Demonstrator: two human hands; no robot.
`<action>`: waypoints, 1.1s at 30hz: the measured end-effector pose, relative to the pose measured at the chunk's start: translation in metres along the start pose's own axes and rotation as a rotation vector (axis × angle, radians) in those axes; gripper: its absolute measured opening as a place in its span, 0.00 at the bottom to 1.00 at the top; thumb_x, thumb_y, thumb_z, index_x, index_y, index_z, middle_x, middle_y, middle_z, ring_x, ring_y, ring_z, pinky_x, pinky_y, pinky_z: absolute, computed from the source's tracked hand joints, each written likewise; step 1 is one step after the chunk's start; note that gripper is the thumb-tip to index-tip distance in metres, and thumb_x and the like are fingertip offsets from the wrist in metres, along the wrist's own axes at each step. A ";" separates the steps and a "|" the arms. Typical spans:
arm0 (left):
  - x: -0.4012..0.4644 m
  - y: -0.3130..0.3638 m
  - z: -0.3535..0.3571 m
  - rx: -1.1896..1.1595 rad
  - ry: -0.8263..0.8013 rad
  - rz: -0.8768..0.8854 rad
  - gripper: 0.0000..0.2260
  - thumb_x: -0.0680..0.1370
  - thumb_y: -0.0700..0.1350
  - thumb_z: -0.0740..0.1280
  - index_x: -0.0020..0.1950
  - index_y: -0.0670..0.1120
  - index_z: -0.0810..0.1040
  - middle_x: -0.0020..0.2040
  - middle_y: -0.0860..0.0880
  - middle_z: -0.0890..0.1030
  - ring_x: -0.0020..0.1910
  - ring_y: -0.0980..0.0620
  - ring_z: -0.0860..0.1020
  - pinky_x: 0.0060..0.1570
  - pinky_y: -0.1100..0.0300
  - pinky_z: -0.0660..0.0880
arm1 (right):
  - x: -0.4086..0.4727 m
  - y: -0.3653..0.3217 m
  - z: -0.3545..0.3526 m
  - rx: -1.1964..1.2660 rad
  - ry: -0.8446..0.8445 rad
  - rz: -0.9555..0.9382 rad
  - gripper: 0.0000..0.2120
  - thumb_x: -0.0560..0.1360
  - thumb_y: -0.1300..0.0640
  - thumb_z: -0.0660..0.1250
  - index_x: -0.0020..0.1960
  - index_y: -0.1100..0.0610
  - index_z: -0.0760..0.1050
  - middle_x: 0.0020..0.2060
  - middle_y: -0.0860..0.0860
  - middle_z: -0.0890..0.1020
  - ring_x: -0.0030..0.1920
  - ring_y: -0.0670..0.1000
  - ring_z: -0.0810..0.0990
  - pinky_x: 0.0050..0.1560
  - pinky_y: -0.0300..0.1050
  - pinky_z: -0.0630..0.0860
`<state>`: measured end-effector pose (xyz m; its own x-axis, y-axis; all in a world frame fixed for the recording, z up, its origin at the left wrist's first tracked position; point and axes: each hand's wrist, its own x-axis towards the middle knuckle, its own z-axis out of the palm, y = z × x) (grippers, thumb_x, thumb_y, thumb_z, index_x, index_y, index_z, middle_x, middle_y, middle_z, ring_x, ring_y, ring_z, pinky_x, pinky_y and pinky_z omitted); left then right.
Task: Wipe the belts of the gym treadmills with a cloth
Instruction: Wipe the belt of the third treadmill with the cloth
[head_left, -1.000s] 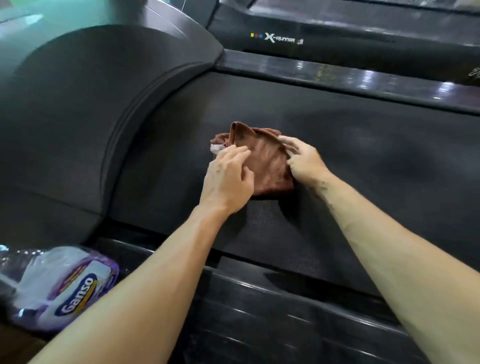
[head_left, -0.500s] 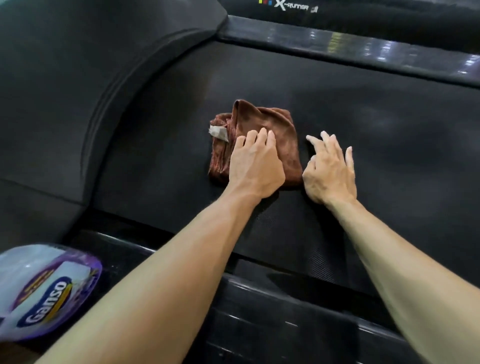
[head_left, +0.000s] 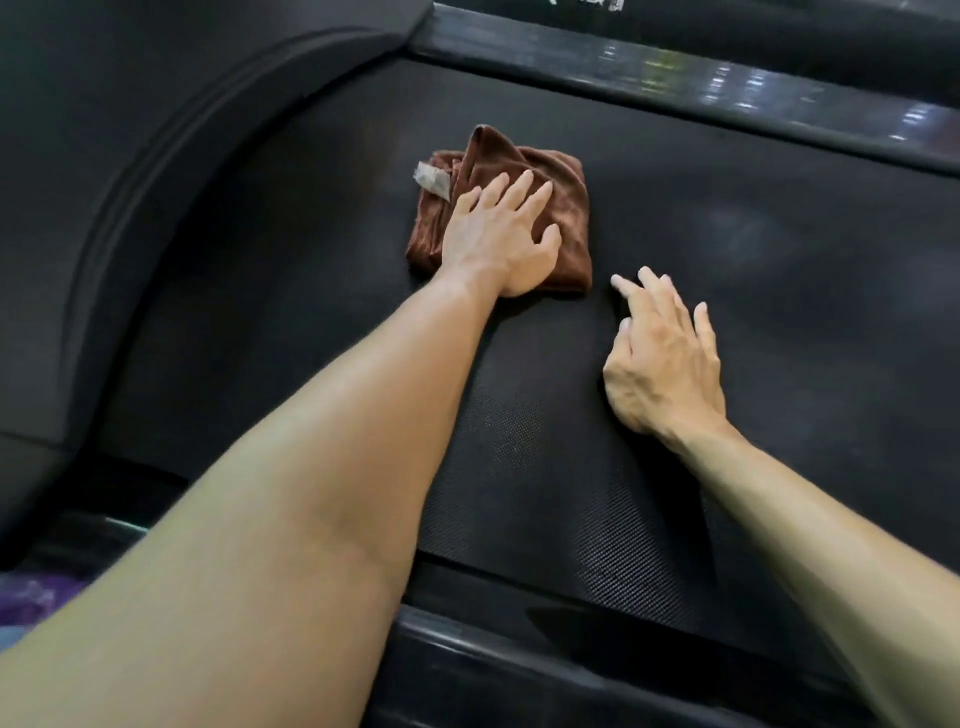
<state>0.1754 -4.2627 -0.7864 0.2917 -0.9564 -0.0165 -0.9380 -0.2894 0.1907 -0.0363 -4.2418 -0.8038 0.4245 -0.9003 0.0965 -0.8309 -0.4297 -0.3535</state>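
A folded brown cloth (head_left: 563, 197) with a small white tag lies on the black textured treadmill belt (head_left: 779, 260), near its front end. My left hand (head_left: 498, 234) presses flat on the cloth with fingers spread and straight. My right hand (head_left: 665, 358) rests on the bare belt just right of and nearer than the cloth, fingers straight and apart from it.
The dark curved motor cover (head_left: 156, 156) rises at the left of the belt. A glossy side rail (head_left: 727, 83) runs along the far edge, and another rail (head_left: 519, 665) along the near edge. A purple plastic package (head_left: 31, 597) peeks in at the lower left.
My right hand let go of the cloth and drew back onto the belt. My left hand slid fully onto the cloth and flattened. The view shifted, pushing the package nearly out of frame.
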 end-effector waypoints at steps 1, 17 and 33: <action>0.010 -0.004 -0.002 0.005 -0.003 -0.006 0.29 0.83 0.60 0.48 0.84 0.56 0.51 0.85 0.53 0.50 0.83 0.51 0.47 0.81 0.49 0.45 | 0.000 0.000 0.000 -0.003 -0.002 0.001 0.26 0.85 0.58 0.51 0.82 0.50 0.59 0.83 0.48 0.56 0.83 0.48 0.49 0.83 0.54 0.41; -0.073 -0.039 -0.004 0.086 0.038 -0.295 0.29 0.83 0.60 0.47 0.84 0.55 0.50 0.85 0.52 0.48 0.83 0.49 0.46 0.80 0.47 0.44 | 0.000 -0.002 0.001 -0.055 0.003 0.007 0.26 0.85 0.53 0.49 0.83 0.50 0.58 0.83 0.50 0.56 0.84 0.51 0.49 0.83 0.57 0.43; -0.046 -0.133 -0.032 0.094 -0.021 -0.393 0.29 0.83 0.62 0.48 0.84 0.57 0.52 0.85 0.54 0.50 0.83 0.49 0.48 0.79 0.46 0.48 | 0.001 0.002 0.003 -0.044 0.017 -0.007 0.25 0.85 0.53 0.50 0.83 0.50 0.59 0.83 0.51 0.58 0.84 0.52 0.50 0.83 0.58 0.43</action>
<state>0.2932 -4.1788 -0.7795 0.6285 -0.7725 -0.0902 -0.7692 -0.6346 0.0756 -0.0362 -4.2435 -0.8074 0.4244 -0.8982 0.1144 -0.8431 -0.4380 -0.3118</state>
